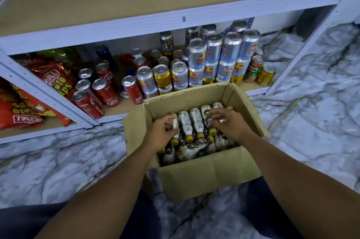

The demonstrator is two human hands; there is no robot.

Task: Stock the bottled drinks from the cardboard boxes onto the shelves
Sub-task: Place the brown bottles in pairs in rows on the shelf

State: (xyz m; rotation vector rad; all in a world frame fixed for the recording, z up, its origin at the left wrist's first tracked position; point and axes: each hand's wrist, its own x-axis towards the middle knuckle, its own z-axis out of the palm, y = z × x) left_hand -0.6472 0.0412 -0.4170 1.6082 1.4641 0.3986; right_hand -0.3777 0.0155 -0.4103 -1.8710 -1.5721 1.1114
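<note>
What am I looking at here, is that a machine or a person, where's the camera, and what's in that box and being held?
No machine: these are a person's two bare arms, seen from one camera worn on their head, looking down. An open cardboard box sits on the marble-patterned floor in front of a metal shelving rack. The box is packed with yellow-capped bottles. The left hand grips the leftmost bottle. The right hand curls its fingers over bottles at the right, though I cannot tell whether it holds one. The lower shelf carries red Coca-Cola cans, silver Red Bull cans and potato chip bags.
</note>
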